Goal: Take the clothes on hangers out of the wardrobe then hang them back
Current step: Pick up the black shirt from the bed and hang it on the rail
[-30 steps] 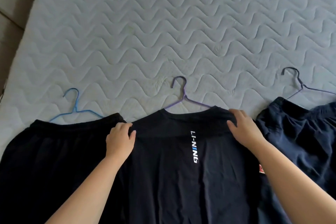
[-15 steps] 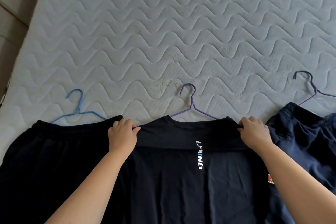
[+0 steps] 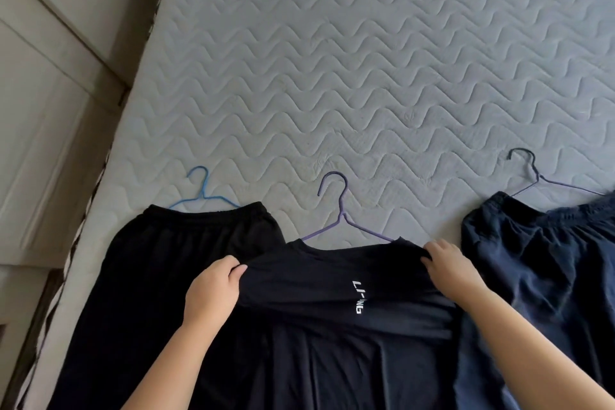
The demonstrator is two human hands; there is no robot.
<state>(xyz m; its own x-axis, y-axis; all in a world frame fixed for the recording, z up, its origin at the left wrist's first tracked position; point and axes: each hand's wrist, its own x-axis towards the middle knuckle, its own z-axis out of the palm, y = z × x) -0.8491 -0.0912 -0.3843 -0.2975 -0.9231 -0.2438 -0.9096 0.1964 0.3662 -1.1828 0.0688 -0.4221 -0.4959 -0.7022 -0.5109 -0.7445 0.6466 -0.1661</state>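
At the far left stand pale cream panelled cupboard doors (image 3: 50, 110), just beside the edge of a grey quilted mattress with a wave-stitched pattern (image 3: 366, 76). All the clothes lie flat on this mattress, along its near edge.

Leftmost is a black garment with a gathered elastic waistband (image 3: 159, 276). A thin light-blue wire hanger (image 3: 203, 191) pokes out above the waistband.

The left hand (image 3: 213, 293) has its fingers curled and its thumb closed against them, pinching the left shoulder of a black T-shirt with white vertical lettering (image 3: 332, 349). This shirt partly overlaps the black garment. The fabric is bunched into a fold across the shoulders. A purple wire hanger (image 3: 340, 210) juts from the collar, its hook resting on the mattress.

The right hand (image 3: 449, 268) grips the shirt's right shoulder, fingers bent over the fabric edge.

Farthest right lies a navy-blue garment with an elastic waistband (image 3: 549, 276), just beside the shirt. A dark wire hanger (image 3: 532, 173) sticks out above it.
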